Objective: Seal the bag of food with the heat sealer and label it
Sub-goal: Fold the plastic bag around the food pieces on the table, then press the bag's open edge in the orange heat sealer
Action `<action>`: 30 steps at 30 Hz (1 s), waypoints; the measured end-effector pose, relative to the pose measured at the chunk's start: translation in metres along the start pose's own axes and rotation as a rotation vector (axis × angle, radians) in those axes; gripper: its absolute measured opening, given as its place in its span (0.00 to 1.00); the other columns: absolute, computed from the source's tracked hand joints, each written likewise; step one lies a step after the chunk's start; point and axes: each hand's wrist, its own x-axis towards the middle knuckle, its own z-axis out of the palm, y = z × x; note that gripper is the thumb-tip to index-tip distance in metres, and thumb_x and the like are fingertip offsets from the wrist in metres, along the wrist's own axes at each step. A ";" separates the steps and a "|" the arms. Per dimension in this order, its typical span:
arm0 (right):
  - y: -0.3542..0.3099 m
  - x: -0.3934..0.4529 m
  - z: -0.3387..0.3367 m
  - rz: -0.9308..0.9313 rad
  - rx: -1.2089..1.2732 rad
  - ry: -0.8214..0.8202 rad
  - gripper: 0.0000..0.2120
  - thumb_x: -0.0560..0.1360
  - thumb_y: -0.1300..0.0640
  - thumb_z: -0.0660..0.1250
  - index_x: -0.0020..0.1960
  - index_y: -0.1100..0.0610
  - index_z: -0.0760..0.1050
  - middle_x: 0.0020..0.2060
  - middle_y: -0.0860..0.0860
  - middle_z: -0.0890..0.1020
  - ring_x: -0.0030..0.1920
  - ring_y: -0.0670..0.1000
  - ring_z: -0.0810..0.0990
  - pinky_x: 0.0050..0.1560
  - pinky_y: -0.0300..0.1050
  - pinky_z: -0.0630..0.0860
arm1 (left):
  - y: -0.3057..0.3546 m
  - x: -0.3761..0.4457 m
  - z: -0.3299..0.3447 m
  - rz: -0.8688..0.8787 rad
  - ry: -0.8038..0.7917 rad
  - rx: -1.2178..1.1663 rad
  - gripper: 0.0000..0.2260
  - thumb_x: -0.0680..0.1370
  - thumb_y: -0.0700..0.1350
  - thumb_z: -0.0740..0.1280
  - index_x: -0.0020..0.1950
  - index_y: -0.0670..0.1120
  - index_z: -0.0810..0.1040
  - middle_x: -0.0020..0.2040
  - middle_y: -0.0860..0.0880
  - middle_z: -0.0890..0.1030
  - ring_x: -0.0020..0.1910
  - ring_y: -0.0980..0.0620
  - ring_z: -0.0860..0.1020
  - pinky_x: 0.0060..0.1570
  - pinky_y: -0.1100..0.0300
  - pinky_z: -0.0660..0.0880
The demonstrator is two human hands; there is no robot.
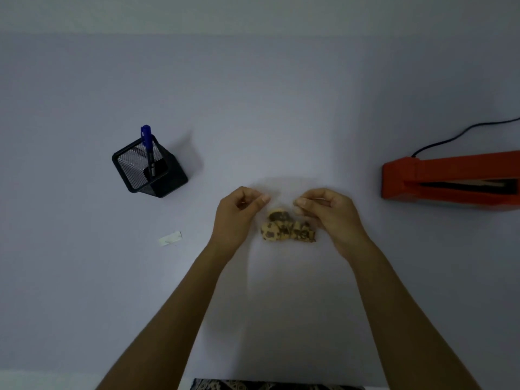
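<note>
A clear plastic bag with several chocolate-chip cookies in it lies on the white table, mid-frame. My left hand pinches the bag's upper left edge between thumb and fingers. My right hand pinches the upper right edge the same way. The bag's film is almost invisible against the table. An orange heat sealer sits at the right edge, its arm raised, partly cut off by the frame. A small white label lies to the left of my left forearm.
A black mesh pen holder with a blue marker stands at the left. The sealer's black cable runs off to the upper right. A patterned cloth shows at the table's near edge.
</note>
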 end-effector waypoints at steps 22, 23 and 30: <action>-0.041 -0.217 -0.019 -0.345 0.043 0.097 0.04 0.73 0.62 0.71 0.47 0.58 0.83 0.42 0.55 0.87 0.45 0.52 0.86 0.42 0.43 0.82 | 0.103 -0.165 0.005 0.220 -0.415 -0.135 0.10 0.72 0.47 0.71 0.49 0.43 0.84 0.45 0.45 0.85 0.46 0.47 0.84 0.47 0.56 0.81; -0.039 -0.222 -0.021 -0.345 0.031 0.110 0.04 0.73 0.62 0.71 0.47 0.57 0.84 0.42 0.54 0.87 0.45 0.52 0.86 0.42 0.43 0.81 | 0.103 -0.168 0.006 0.239 -0.451 -0.097 0.07 0.73 0.44 0.72 0.49 0.43 0.84 0.45 0.44 0.85 0.46 0.47 0.84 0.47 0.56 0.81; -0.031 -0.247 -0.051 -0.306 0.046 0.129 0.06 0.74 0.60 0.70 0.49 0.60 0.83 0.42 0.55 0.87 0.44 0.53 0.86 0.42 0.44 0.82 | 0.109 -0.186 0.024 0.136 -0.497 -0.035 0.09 0.74 0.46 0.71 0.46 0.40 0.85 0.42 0.41 0.85 0.40 0.47 0.83 0.44 0.56 0.81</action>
